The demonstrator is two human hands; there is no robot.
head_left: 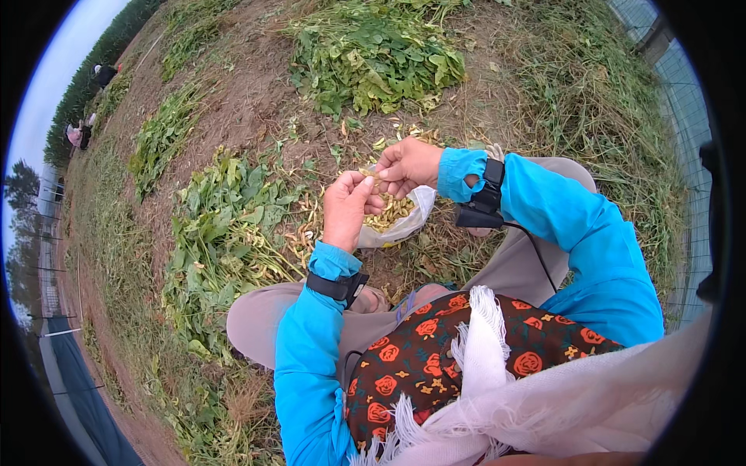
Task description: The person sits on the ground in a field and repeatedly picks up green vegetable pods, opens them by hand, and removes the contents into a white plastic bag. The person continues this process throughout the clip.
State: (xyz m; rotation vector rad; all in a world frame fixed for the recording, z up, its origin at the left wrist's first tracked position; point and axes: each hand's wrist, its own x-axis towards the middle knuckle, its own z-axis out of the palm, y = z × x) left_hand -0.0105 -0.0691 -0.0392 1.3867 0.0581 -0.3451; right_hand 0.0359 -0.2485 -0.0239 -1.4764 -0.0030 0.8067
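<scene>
My left hand (348, 205) and my right hand (407, 166) meet above an open white plastic bag (421, 211). Between their fingertips they pinch a small yellowish bean pod (369, 172), partly covered by the fingers. Many yellow-green pods (389, 214) lie in the bag, below the hands. Loose pods and dry shells (306, 230) are scattered on the soil just left of the bag. Black straps with devices circle both wrists over blue sleeves.
Heaps of pulled leafy bean plants lie on the left (218, 227) and ahead (379, 58). Cut dry grass (600, 99) and a wire mesh fence (688, 110) are on the right. Two people (105, 74) crouch far off at the upper left.
</scene>
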